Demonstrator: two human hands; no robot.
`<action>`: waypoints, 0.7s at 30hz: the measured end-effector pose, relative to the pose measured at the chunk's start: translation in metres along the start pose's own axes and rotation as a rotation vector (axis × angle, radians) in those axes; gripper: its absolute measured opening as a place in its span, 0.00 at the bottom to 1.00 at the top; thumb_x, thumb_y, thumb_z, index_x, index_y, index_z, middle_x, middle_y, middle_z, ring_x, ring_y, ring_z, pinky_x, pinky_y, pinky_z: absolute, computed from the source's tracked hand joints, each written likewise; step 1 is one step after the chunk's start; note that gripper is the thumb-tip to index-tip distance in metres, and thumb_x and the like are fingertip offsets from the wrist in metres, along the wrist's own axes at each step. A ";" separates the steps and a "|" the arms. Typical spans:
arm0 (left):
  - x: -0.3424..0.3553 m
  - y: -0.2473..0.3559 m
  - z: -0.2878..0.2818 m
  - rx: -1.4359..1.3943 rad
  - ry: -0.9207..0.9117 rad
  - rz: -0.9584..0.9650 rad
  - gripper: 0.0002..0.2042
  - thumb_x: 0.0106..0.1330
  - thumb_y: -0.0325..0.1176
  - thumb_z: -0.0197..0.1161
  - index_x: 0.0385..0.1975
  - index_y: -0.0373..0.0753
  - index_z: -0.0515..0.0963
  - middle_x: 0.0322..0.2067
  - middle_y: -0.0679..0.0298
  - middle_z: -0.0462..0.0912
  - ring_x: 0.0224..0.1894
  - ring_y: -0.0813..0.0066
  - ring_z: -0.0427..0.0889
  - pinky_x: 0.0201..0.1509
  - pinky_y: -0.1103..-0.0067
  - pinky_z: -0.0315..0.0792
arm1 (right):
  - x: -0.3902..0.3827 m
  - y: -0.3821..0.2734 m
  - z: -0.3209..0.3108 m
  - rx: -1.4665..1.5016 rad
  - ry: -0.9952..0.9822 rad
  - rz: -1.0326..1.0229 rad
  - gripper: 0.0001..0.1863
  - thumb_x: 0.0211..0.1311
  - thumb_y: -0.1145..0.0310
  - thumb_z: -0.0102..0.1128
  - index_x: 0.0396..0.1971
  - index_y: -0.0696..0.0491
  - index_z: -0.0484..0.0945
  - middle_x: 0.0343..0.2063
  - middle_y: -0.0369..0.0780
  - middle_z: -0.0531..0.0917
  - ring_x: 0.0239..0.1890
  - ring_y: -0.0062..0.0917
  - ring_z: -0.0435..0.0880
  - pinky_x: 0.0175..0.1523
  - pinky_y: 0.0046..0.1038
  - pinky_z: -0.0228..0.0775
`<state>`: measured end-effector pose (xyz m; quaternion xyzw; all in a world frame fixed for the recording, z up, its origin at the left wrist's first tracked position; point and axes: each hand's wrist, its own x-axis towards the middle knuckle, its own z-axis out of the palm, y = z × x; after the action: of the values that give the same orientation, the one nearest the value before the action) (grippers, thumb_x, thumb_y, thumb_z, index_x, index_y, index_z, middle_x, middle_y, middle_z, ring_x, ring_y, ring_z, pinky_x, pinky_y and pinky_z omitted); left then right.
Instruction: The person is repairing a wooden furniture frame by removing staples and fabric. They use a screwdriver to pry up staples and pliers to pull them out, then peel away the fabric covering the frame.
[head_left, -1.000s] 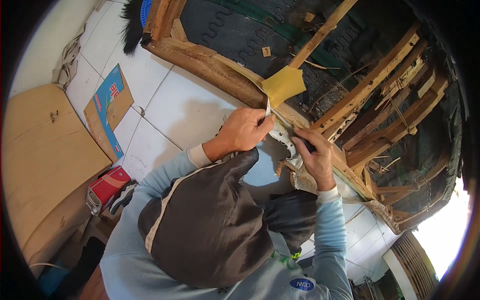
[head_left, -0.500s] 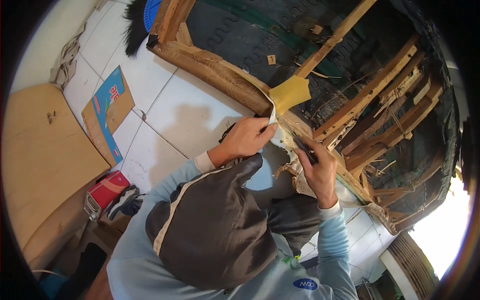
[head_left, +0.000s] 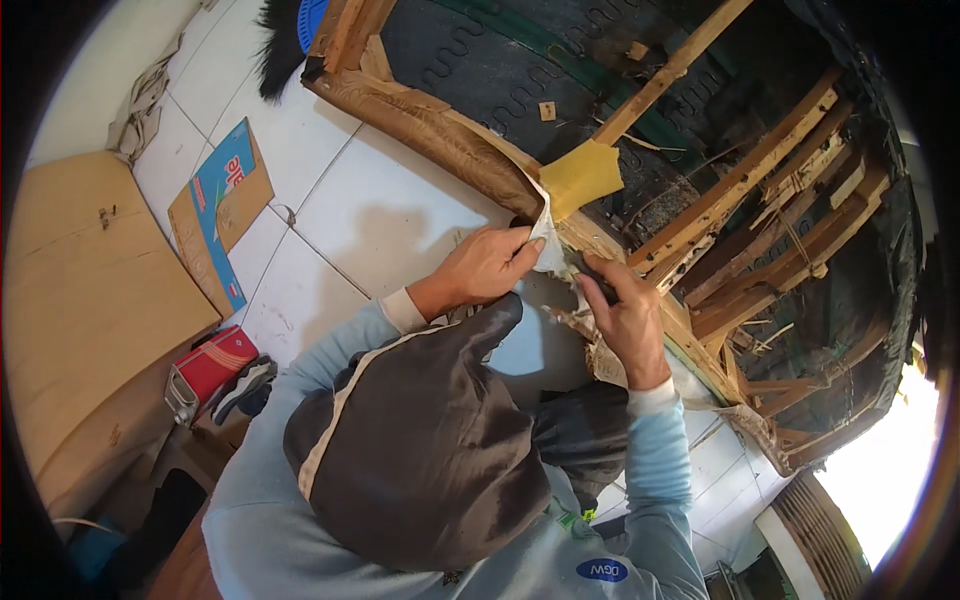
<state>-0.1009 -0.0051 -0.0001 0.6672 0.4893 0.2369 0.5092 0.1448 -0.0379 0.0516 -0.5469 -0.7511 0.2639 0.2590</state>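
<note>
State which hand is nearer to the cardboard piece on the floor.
Left. The left hand, pinching white material, is right of the cardboard piece; the right hand is farther right, by the wooden frame.

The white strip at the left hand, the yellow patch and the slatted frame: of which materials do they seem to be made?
White strip: probably thin, matte cloth, folding softly at the left hand; weave unclear.
Yellow patch: perhaps foam or felt, by its dull, even surface.
Slatted frame: wood, apparently unvarnished, splintered in places.

Cardboard pc (head_left: 238,208) on tile flr (head_left: 345,195)
</note>
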 end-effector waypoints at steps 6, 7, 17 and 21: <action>-0.051 -0.083 0.045 -0.213 -0.029 -0.020 0.20 0.81 0.46 0.57 0.40 0.33 0.83 0.35 0.49 0.88 0.37 0.55 0.88 0.44 0.63 0.77 | 0.025 -0.159 0.013 -0.781 -0.108 -0.023 0.08 0.61 0.71 0.69 0.40 0.54 0.87 0.27 0.43 0.88 0.28 0.38 0.91 0.33 0.36 0.85; -0.071 -0.124 0.063 -0.430 -0.076 -0.252 0.21 0.82 0.47 0.57 0.42 0.32 0.83 0.34 0.52 0.88 0.36 0.61 0.87 0.44 0.65 0.77 | 0.032 -0.165 0.021 -0.721 -0.158 -0.064 0.09 0.60 0.71 0.68 0.40 0.53 0.86 0.27 0.43 0.87 0.28 0.37 0.91 0.32 0.35 0.85; 0.003 -0.031 -0.012 -0.299 0.272 -0.369 0.33 0.86 0.58 0.51 0.42 0.27 0.86 0.36 0.53 0.91 0.38 0.65 0.91 0.45 0.71 0.81 | -0.004 -0.055 -0.019 -0.179 -0.033 0.027 0.14 0.68 0.67 0.73 0.52 0.50 0.88 0.37 0.44 0.89 0.34 0.42 0.90 0.35 0.40 0.83; 0.022 -0.003 -0.040 0.072 0.189 -0.535 0.36 0.79 0.65 0.53 0.32 0.32 0.89 0.26 0.55 0.92 0.30 0.57 0.93 0.43 0.65 0.83 | -0.029 -0.059 0.006 -0.301 -0.007 -0.048 0.16 0.68 0.67 0.74 0.54 0.50 0.88 0.40 0.43 0.89 0.33 0.39 0.90 0.36 0.37 0.83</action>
<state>-0.1259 0.0326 0.0085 0.5069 0.7013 0.1377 0.4819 0.1080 -0.0823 0.0842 -0.5606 -0.7959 0.1437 0.1778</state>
